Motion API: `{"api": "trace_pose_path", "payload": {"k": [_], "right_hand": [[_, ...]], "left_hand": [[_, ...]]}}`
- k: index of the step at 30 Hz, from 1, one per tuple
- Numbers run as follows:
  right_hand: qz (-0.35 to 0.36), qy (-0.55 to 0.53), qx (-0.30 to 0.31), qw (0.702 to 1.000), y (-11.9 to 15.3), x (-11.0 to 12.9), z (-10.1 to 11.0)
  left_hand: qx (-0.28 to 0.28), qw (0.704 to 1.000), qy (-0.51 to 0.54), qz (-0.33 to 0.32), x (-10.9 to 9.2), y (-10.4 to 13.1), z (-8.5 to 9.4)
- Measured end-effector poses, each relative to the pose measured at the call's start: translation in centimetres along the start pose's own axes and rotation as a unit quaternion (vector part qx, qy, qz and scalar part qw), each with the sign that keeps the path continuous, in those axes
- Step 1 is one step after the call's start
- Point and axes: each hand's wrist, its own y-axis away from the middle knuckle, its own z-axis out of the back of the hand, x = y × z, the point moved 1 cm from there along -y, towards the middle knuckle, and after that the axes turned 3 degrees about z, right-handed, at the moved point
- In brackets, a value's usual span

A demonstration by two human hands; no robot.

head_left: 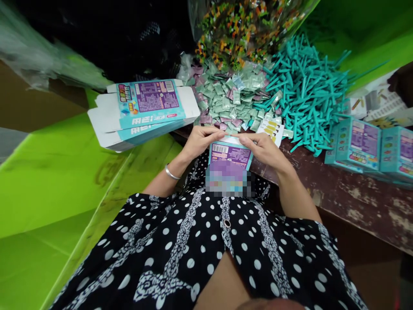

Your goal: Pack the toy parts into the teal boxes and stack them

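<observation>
Far left: open-flapped cartons (155, 103). Then left hand (198, 141), thumb and fingers pinched on top-left corner of purple-and-teal printed carton (230, 155), held above lap at table edge. Right hand (263, 147): same pinch, top-right corner. Best pressed evenly, thumbs level, flap uncreased. Farther right: teal plastic sticks (312, 94), boxes (358, 144).

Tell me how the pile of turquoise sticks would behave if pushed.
The turquoise sticks look thin and plastic, so each is probably light. They appear mostly straight, suggesting they are fairly stiff. Heaped loose and crisscrossed, they would likely slide over one another or snag.
</observation>
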Motion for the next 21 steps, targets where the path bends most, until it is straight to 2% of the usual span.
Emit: {"api": "trace_pose_path", "payload": {"k": [5, 10, 12, 13, 16, 18, 19, 21], "right_hand": [[0.026, 0.136, 0.0, 0.99, 2.4, -0.6, -1.3], [0.025, 0.186, -0.004, 0.982, 2.8, -0.7, -1.9], [0.034, 0.162, -0.033, 0.986, 2.8, -0.4, -1.7], [0.037, 0.139, -0.059, 0.988, 2.9, -0.4, -1.6], [0.026, 0.048, -0.12, 0.991, 4.1, -1.2, -1.3], [0.0, -0.005, -0.137, 0.991, 5.3, -2.4, -1.4], [-0.012, -0.028, -0.154, 0.988, 6.0, -3.2, -1.5], [-0.033, -0.066, -0.211, 0.975, 7.4, -4.5, -1.9]], "left_hand": [[0.103, 0.994, 0.024, -0.028, 1.7, 1.8, 1.1], [0.123, 0.991, 0.011, -0.048, 2.1, 2.6, 1.2], [0.088, 0.994, -0.002, -0.063, 1.7, 2.4, 1.1], [0.047, 0.996, -0.009, -0.073, 1.5, 2.2, 1.1], [-0.147, 0.984, -0.012, -0.099, 1.0, 1.7, 1.6], [-0.241, 0.965, -0.002, -0.105, 0.9, 1.6, 2.0], [-0.253, 0.961, -0.005, -0.108, 0.9, 1.7, 2.2], [-0.21, 0.969, -0.051, -0.122, 0.6, 2.1, 2.4]]}}
